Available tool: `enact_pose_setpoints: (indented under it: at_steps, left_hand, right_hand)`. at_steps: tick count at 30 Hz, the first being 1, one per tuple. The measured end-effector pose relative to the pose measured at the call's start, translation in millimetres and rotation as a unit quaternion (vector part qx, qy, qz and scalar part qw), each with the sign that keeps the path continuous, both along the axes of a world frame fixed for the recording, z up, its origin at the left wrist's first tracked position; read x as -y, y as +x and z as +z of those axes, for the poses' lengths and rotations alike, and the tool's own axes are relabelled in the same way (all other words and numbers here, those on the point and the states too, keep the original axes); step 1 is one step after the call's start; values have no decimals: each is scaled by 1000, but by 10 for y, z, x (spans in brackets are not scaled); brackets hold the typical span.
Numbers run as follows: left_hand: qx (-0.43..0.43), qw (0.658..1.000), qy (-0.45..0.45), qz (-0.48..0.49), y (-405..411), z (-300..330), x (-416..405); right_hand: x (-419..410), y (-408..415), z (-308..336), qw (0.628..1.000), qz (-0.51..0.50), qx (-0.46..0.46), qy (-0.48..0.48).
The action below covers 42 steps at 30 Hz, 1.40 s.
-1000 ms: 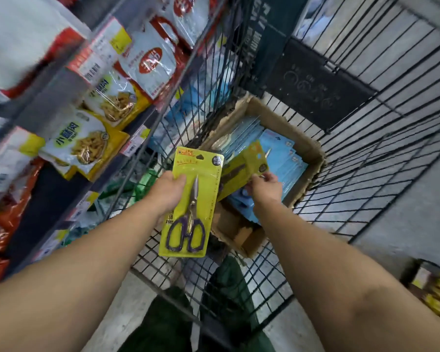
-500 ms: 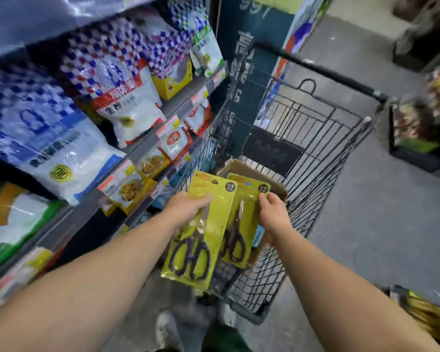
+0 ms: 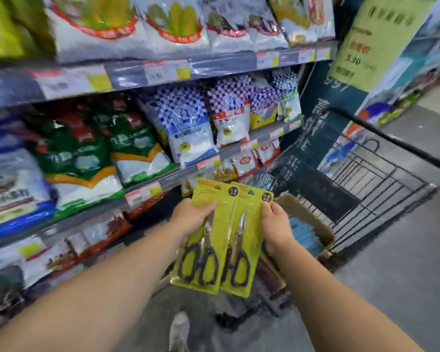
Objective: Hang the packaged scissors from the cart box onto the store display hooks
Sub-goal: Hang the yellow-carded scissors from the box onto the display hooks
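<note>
- left hand (image 3: 192, 218): thumb over the front of the left scissors pack (image 3: 203, 243), other fingers hidden behind the card, so it pinches that pack near its upper left edge.
- right hand (image 3: 277, 228): fingers (image 3: 269, 212) curled onto the right edge of the right scissors pack (image 3: 241, 250), gripping it.
- both packs held side by side in the air, upright with a slight tilt; left one overlaps the right one's left edge.
- each pack: yellow-green card, clear blister, black-handled scissors with blades pointing up, dark round sticker at the top right corner. Print on cards and stickers too blurred to read.
- cardboard box (image 3: 302, 214) just behind and right of the right hand, sitting in the black wire cart (image 3: 366, 189); blue packs (image 3: 302, 237) show inside it.
- store shelves (image 3: 163, 72) to the left carry white, green and blue-checked bags; price tags (image 3: 160, 71) along the shelf edges, text smeared.
- yellow-green sign (image 3: 374, 39) top right: only "5.90" is legible, the rest is blurred.
- dark panel (image 3: 315, 138) behind the cart has white characters, not readable.
- grey floor (image 3: 391, 262) below; one light shoe (image 3: 178, 331) at the bottom edge.
</note>
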<state>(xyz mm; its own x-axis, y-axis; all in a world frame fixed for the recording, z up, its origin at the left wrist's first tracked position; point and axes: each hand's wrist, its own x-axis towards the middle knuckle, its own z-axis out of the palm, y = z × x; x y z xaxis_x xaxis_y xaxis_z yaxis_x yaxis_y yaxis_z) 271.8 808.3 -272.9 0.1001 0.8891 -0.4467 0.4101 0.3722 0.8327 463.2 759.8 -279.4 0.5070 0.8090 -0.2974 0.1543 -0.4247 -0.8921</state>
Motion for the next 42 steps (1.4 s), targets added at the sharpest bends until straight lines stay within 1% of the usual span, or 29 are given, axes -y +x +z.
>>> enact_pose_setpoints:
  at_steps: [3, 6, 12, 16, 20, 23, 25, 29, 32, 35, 37, 42]
  left_hand:
    - [-15, 998, 14, 66, -516, 120, 405]
    - [4, 989, 11, 147, -1074, 269, 821]
    - [1, 957, 23, 290, -2430, 423, 1637]
    - [-12, 928, 27, 372, -3498, 467, 2293]
    - [-29, 892, 47, 449, -4731, 306, 2982]
    - [-41, 872, 46, 485, -5487, 609, 3643]
    - [-57, 861, 39, 504, -6040, 647, 3970]
    - [-73, 839, 50, 537, -6836, 811, 4530]
    - [-67, 823, 45, 563, -7266, 813, 4725]
    - [-39, 812, 50, 580, -7533, 779, 4804]
    - [-30, 814, 46, 579, -7613, 773, 4828]
    - [-5, 808, 33, 589, -7787, 763, 4736]
  right_hand:
    - [167, -499, 46, 998, 61, -9, 8]
    - [352, -1134, 259, 991, 133, -12, 6]
    - [699, -2537, 581, 962, 271, -29, 22]
    - [957, -3674, 618, 924, 376, 39, 66]
    - [1342, -5004, 523, 889, 444, 66, 94]
    - [1795, -6043, 474, 867, 487, 47, 93]
    - [2133, -6652, 494, 849, 520, 30, 91]
    - [2645, -7569, 612, 833, 545, -25, 91]
    - [2779, -8013, 668, 833, 542, -30, 107]
    - [2761, -8277, 735, 834, 537, -5, 128]
    - [2688, -8395, 741, 834, 536, 10, 130]
    - [2429, -8649, 687, 850, 515, -2, 109]
